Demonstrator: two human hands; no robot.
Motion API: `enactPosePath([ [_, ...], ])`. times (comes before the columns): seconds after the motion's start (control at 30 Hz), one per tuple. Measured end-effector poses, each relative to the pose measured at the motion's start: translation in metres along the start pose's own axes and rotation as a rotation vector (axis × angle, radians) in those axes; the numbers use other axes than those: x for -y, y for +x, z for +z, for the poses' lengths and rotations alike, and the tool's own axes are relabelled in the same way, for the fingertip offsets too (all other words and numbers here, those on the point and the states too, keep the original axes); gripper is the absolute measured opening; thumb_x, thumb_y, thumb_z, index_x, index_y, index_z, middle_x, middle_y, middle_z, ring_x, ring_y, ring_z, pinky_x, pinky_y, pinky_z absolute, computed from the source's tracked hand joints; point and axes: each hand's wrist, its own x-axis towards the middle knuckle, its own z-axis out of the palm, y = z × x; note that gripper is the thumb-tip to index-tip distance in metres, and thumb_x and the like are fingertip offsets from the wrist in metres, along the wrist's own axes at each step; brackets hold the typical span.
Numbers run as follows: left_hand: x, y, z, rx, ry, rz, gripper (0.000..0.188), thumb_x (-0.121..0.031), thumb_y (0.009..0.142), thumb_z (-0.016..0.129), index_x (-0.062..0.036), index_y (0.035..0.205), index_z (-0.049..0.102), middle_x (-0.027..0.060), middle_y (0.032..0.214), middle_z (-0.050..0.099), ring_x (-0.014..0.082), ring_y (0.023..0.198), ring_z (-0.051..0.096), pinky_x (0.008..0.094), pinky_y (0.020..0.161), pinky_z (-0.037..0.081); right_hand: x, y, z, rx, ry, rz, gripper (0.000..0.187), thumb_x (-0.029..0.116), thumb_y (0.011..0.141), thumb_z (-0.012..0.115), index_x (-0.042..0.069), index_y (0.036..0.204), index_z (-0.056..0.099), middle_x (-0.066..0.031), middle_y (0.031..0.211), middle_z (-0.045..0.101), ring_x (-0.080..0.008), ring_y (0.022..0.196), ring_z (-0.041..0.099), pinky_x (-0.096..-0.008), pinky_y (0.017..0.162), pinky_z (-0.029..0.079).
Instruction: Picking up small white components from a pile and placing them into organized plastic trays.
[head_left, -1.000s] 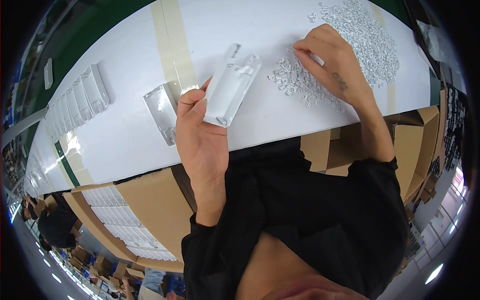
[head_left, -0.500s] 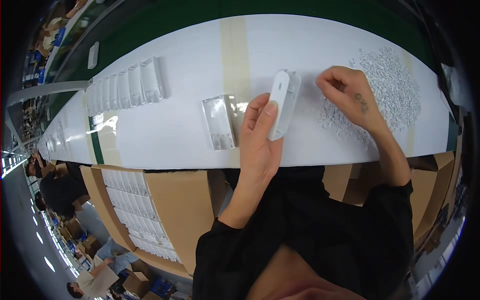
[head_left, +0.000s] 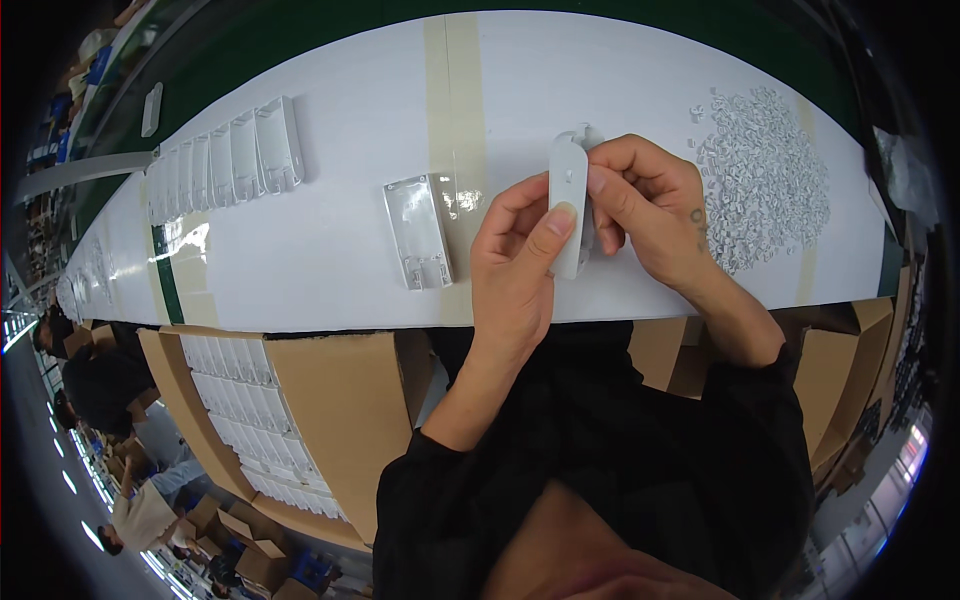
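Note:
My left hand [head_left: 520, 245] is closed around a long white plastic housing [head_left: 569, 190] with rounded ends, its thumb pressed on the near face. The housing stands roughly upright above the table. At its upper right edge, the fingertips of my right hand [head_left: 645, 200] are pinched together against it. Whatever small thing they may hold is hidden. Left of my hands, a single open white housing [head_left: 418, 235] lies on the table. To the right spreads a heap of small whitish plastic pieces [head_left: 765, 175].
A row of open white housings [head_left: 225, 155] stands at the table's far left. Below the table edge, a cardboard box [head_left: 330, 410] holds stacked rows of housings. Another cardboard box [head_left: 835, 390] is at the right. Several people are at work in the left background.
My right hand has moved left from beside the heap to the housing and now touches its right edge. My left hand keeps its grip. The whole view has shifted slightly.

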Motion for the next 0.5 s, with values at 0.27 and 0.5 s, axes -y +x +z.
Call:
enactPosePath([
  [0.27, -0.011, 0.007, 0.001, 0.023, -0.023, -0.007, 0.036, -0.008, 0.097, 0.067, 0.0013, 0.131, 0.060, 0.0135, 0.117, 0.066, 0.0181, 0.105, 0.062, 0.0296, 0.095, 0.047, 0.005, 0.009, 0.003, 0.058, 0.136, -0.019, 0.010, 0.008, 0.096, 0.066, -0.001, 0.095, 0.069, -0.0036, 0.064, 0.061, -0.0078, 0.046, 0.048, -0.0190, 0.043, 0.038],
  [0.5, -0.051, 0.000, -0.019, -0.122, 1.039, 0.538, 0.050, -0.013, 0.095, 0.070, 0.0048, 0.139, 0.053, 0.0209, 0.133, 0.057, 0.0324, 0.123, 0.054, 0.0408, 0.105, 0.044, 0.018, 0.058, -0.003, -0.068, -0.136, -0.067, 0.013, 0.009, 0.094, 0.066, -0.001, 0.086, 0.069, -0.0052, 0.061, 0.060, -0.0107, 0.047, 0.050, -0.0227, 0.044, 0.040],
])
